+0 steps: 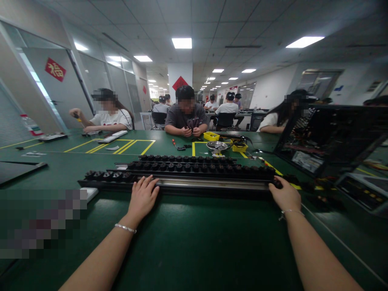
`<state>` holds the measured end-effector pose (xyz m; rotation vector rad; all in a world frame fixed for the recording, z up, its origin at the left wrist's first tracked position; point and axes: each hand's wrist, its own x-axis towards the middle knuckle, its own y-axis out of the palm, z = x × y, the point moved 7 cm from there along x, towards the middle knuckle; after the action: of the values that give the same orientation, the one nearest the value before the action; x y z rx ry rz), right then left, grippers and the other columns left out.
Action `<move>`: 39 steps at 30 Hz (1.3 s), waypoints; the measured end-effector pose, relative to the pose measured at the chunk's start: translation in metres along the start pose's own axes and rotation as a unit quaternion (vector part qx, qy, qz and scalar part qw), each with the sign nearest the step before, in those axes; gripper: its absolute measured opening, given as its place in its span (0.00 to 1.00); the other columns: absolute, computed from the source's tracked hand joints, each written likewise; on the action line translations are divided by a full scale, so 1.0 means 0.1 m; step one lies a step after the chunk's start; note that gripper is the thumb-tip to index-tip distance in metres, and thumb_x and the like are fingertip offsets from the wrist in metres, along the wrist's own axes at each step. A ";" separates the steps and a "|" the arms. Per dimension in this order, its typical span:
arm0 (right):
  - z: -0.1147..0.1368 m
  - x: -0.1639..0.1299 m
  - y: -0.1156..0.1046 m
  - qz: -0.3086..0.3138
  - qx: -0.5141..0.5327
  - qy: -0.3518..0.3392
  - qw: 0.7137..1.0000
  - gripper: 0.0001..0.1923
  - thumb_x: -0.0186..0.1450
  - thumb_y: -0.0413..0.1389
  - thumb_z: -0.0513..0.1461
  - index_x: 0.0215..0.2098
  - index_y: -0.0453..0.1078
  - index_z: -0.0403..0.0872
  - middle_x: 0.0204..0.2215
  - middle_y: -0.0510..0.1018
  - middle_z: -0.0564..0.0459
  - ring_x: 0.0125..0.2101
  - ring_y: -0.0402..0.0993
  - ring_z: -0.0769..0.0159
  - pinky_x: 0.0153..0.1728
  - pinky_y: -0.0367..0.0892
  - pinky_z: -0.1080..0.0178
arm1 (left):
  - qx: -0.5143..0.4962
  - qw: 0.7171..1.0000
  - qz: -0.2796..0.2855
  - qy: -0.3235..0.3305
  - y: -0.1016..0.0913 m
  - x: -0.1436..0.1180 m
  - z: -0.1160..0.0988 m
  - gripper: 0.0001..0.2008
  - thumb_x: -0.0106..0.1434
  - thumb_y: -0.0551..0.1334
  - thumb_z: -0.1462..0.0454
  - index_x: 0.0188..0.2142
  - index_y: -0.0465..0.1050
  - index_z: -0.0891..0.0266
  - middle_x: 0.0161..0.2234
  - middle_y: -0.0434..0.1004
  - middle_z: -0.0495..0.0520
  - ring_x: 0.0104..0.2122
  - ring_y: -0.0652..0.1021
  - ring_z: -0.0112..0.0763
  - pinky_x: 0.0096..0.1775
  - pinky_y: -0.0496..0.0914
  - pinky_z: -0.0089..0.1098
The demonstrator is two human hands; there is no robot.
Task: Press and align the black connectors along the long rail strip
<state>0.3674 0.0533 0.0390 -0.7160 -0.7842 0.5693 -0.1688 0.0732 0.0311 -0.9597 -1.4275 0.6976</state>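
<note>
I've L hand (144, 197) on near blk rail (212, 184), fingers spread; R hand (285, 195) pinches blk piece (276, 183) at rail's R end. Rail lies across green desk (212, 242), sockets (107, 175) at its L. Beyond: loaded rail (197, 167), then steel bowl (216, 146).

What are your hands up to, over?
Left hand spread on front black rail. Right hand gripping small black part at rail's right end. Rows of black parts close behind.
</note>
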 end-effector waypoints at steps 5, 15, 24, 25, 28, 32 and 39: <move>-0.02 -0.01 -0.02 0.007 0.006 0.020 1.000 0.26 0.55 0.50 0.47 0.50 0.70 0.48 0.40 0.75 0.43 0.41 0.70 0.51 0.42 0.64 0.52 | -0.004 1.000 0.006 -0.004 0.00 0.00 0.01 0.21 0.65 0.47 0.56 0.54 0.67 0.55 0.58 0.64 0.54 0.59 0.60 0.47 0.57 0.54 0.54; -0.05 0.02 -0.07 -0.001 0.007 0.022 1.000 0.27 0.55 0.51 0.48 0.49 0.69 0.44 0.41 0.75 0.42 0.42 0.69 0.50 0.44 0.63 0.52 | -0.010 1.000 -0.001 -0.006 0.00 0.00 0.01 0.20 0.65 0.49 0.57 0.54 0.67 0.52 0.58 0.65 0.54 0.59 0.60 0.46 0.57 0.54 0.53; -0.11 0.01 -0.09 0.020 0.013 0.068 0.997 0.26 0.54 0.51 0.49 0.48 0.69 0.45 0.43 0.74 0.40 0.41 0.69 0.49 0.42 0.63 0.52 | -0.004 1.000 0.009 -0.003 0.01 0.00 0.01 0.21 0.65 0.47 0.56 0.54 0.66 0.53 0.58 0.64 0.53 0.59 0.60 0.46 0.58 0.53 0.53; -0.11 0.00 -0.10 0.027 0.011 0.075 0.997 0.27 0.55 0.51 0.50 0.48 0.68 0.45 0.44 0.74 0.39 0.42 0.69 0.50 0.42 0.63 0.53 | -0.004 1.000 0.008 -0.002 0.01 0.00 0.01 0.21 0.65 0.47 0.56 0.54 0.66 0.53 0.58 0.64 0.53 0.59 0.60 0.46 0.58 0.54 0.53; -0.11 -0.02 -0.13 0.047 0.004 0.097 0.994 0.29 0.55 0.50 0.51 0.51 0.67 0.45 0.47 0.72 0.39 0.44 0.69 0.50 0.43 0.62 0.55 | -0.005 1.000 0.005 -0.002 0.01 0.00 0.02 0.20 0.65 0.47 0.56 0.54 0.66 0.52 0.58 0.64 0.54 0.59 0.60 0.46 0.57 0.54 0.53; -0.11 -0.03 -0.17 0.048 0.002 0.115 0.992 0.30 0.56 0.50 0.51 0.51 0.66 0.45 0.48 0.72 0.40 0.44 0.69 0.49 0.42 0.61 0.56 | -0.007 1.000 0.003 -0.001 0.01 0.00 0.02 0.20 0.65 0.48 0.57 0.54 0.66 0.53 0.58 0.64 0.54 0.59 0.60 0.46 0.57 0.54 0.53; -0.16 -0.03 -0.19 0.052 0.001 0.137 0.989 0.30 0.55 0.49 0.52 0.52 0.67 0.46 0.44 0.73 0.38 0.43 0.68 0.48 0.39 0.62 0.55 | -0.006 1.000 0.002 -0.001 -0.01 0.00 0.01 0.20 0.65 0.48 0.57 0.54 0.67 0.53 0.58 0.64 0.54 0.59 0.60 0.46 0.57 0.54 0.53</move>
<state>0.3818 0.0335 0.0434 -0.8172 -0.4932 0.5510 -0.1699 0.0733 0.0316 -0.9729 -1.4336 0.6940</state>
